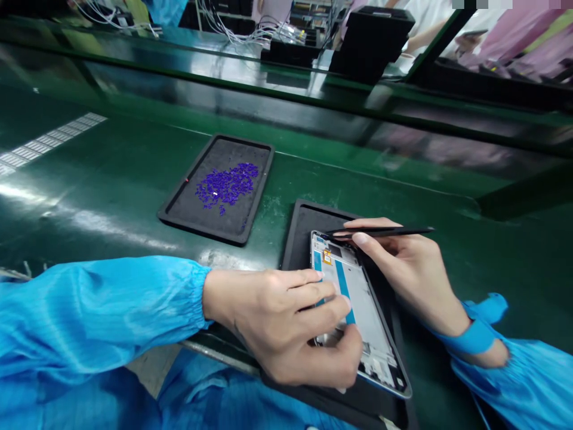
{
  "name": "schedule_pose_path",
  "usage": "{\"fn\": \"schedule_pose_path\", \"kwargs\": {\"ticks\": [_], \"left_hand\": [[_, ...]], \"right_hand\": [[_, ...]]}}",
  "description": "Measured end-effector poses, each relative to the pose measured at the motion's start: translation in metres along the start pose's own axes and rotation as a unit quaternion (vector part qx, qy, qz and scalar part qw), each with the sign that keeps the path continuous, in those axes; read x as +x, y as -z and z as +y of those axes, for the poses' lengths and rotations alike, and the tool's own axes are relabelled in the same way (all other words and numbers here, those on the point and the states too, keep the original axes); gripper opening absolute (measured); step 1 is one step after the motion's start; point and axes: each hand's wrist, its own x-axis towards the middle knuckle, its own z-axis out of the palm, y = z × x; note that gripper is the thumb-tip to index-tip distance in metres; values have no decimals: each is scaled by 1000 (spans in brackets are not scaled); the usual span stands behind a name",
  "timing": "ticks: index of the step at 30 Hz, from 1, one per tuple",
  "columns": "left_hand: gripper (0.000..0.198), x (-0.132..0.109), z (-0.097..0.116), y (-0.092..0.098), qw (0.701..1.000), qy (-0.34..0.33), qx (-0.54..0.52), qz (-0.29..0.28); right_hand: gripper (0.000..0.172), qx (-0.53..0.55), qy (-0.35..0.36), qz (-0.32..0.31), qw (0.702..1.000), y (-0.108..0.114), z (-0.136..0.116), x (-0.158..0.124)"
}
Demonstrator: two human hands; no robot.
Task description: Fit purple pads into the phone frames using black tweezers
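A silver tablet housing (364, 298) with blue strips and a small yellow-orange flex piece (327, 257) lies tilted over a black tray. My left hand (295, 322) lies across its left side, fingers bent and closed against it, covering part of the lower left. In my right hand (403, 257) a pair of black tweezers (380, 231) is pinched between thumb and fingers. The tweezers' tips reach the housing's top edge; whether they hold anything there is too small to tell. A blue wrist strap (474, 334) circles my right wrist.
Under the housing is the black tray (298, 239). Farther left, another black tray (179, 220) holds many tiny purple pieces (228, 186). A raised green ledge (201, 83) runs behind, with black boxes (373, 42) and white cables (242, 30). Other people stand beyond it.
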Motion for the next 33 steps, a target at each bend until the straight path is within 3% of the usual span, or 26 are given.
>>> {"fn": "schedule_pose_path", "kwargs": {"ticks": [12, 18, 33], "left_hand": [[34, 3, 0, 0, 1000, 10, -10, 3], [43, 2, 0, -3, 1000, 6, -8, 6], [37, 1, 0, -2, 1000, 19, -15, 1]], "right_hand": [[19, -11, 4, 5, 1000, -2, 2, -1], [19, -17, 6, 2, 1000, -3, 2, -2], [18, -15, -3, 15, 1000, -3, 1, -2]]}}
